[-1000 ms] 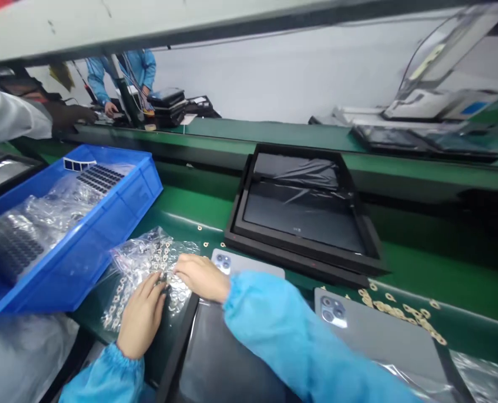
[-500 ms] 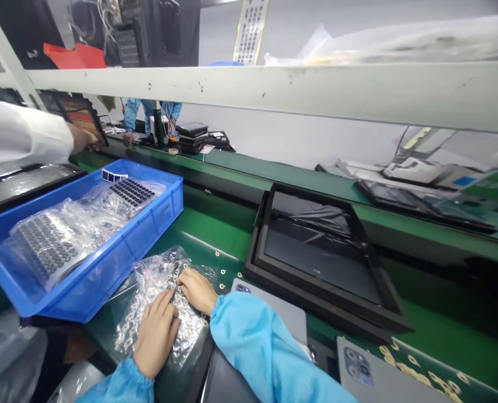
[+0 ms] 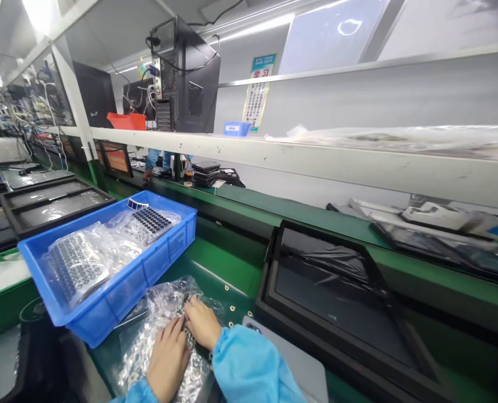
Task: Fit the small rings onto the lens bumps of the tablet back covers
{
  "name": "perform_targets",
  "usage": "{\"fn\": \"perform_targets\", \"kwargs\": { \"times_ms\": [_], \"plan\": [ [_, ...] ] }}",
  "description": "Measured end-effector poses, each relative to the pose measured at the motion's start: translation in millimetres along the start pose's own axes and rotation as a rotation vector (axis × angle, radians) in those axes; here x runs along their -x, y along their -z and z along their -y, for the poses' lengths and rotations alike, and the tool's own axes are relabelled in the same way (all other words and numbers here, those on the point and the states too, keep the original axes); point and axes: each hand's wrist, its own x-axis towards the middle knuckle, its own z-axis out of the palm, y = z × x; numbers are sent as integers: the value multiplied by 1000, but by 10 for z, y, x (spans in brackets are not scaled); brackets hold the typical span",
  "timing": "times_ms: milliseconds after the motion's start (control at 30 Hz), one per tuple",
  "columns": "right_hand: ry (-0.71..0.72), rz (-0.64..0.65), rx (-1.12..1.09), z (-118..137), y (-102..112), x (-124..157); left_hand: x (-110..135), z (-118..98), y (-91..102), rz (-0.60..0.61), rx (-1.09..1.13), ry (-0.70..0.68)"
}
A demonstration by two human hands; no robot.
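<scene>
A clear plastic bag [image 3: 145, 336] full of small ring-shaped metal parts lies on the green bench under both my hands. My left hand [image 3: 168, 358] rests on the bag with its fingers stretched out, tips close to my right hand. The fingers of my right hand [image 3: 202, 324] are bent together at the bag's upper part; whatever sits under the fingertips is hidden. A few loose ring-shaped parts [image 3: 232, 308] are scattered on the bench to the right of the bag. Under my right sleeve lies a grey tablet-like device [image 3: 301, 358], partly covered.
Left of the bag stands a blue bin [image 3: 127, 305] with bagged sheets of small dark round parts. A black-framed panel under film [image 3: 328, 291] sits to the right. Above the bench runs a white shelf beam [image 3: 316, 159]. A co-worker's blue sleeve [image 3: 152, 158] shows behind.
The view has tilted up, so bench and hands appear lower. The white-sleeved arm at the left has gone from view. Both hands stay on the bag.
</scene>
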Motion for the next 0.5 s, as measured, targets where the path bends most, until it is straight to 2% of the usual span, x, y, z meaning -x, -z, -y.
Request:
{"fn": "perform_targets", "kwargs": {
  "times_ms": [133, 267, 400, 500],
  "plan": [
    [65, -85, -42, 58, 190, 253, -37, -17, 84, 9, 103, 16],
    [75, -204, -102, 81, 568, 685, -43, -167, 355, 54, 306, -26],
    [59, -215, -292, 121, 842, 1296, -8, -505, 688, 207, 552, -78],
    [-8, -206, -496, 146, 868, 1713, 13, -768, 839, 389, 809, -44]
  ]
}}
